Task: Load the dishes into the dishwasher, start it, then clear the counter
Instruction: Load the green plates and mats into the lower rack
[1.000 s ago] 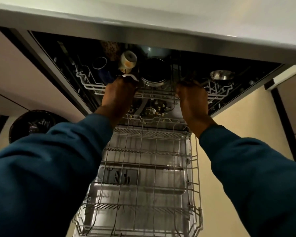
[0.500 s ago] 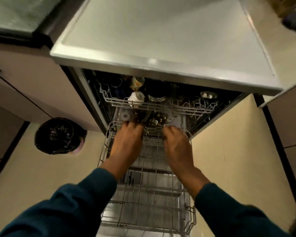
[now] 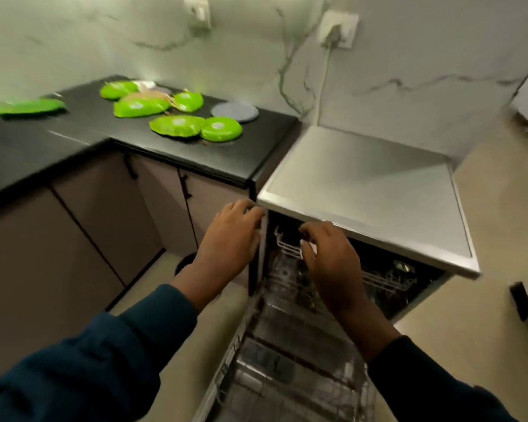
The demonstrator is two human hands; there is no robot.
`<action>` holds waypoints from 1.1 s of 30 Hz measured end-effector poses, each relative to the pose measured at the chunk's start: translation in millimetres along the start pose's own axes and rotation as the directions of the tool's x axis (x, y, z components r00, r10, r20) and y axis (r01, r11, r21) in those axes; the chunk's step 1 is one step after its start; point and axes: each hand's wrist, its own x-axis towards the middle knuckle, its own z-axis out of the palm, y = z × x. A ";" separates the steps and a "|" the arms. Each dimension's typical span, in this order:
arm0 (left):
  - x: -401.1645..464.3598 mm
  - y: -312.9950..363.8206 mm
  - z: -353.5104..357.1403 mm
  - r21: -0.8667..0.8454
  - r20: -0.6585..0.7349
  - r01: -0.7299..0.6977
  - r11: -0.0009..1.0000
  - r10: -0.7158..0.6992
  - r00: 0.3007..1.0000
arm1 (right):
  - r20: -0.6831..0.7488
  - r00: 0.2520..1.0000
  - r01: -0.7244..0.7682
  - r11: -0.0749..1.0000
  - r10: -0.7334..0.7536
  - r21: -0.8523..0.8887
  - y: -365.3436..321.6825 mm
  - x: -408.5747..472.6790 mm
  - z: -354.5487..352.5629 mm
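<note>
On the black counter (image 3: 195, 159), green plates (image 3: 177, 125) left of the dishwasher (image 3: 363, 190) look light, slippery; take rims. Both hands, left hand (image 3: 229, 239) and right hand (image 3: 329, 263), hold nothing, fingers loosely spread.

The dishwasher top (image 3: 366, 190) at centre right looks like brushed metal, smooth with a dull sheen; the lower rack (image 3: 290, 360) at the bottom is thin metal wire; the surface (image 3: 141, 141) at upper left is smooth black with a soft gloss; the green plates (image 3: 177, 125) on it look like glossy plastic; the wall (image 3: 409, 56) looks like polished veined marble; the sleeves (image 3: 83, 370) are matt dark cloth.
</note>
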 end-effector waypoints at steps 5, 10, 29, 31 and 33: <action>-19.5 -61.6 -72.7 0.033 -0.098 0.113 0.993 -0.110 0.989 | 0.055 0.996 0.070 0.997 -0.071 0.017 -68.1 11.5 0.2; -47.5 -134.8 -127.8 0.015 -0.162 0.185 0.983 -0.180 0.970 | 0.053 0.995 0.081 0.997 -0.081 0.006 -147.4 29.7 31.0; -75.4 -347.3 -197.8 -0.157 -0.171 0.271 0.950 -0.296 0.940 | 0.145 0.983 0.115 0.993 -0.114 0.001 -318.0 125.5 174.4; -64.6 -364.7 -193.6 -0.173 -0.156 0.284 0.943 -0.311 0.937 | 0.115 0.987 0.114 0.993 -0.115 0.018 -312.3 146.0 194.5; -50.9 -383.9 -186.1 -0.176 -0.134 0.289 0.941 -0.314 0.940 | 0.097 0.989 0.113 0.994 -0.114 0.013 -305.5 166.0 216.8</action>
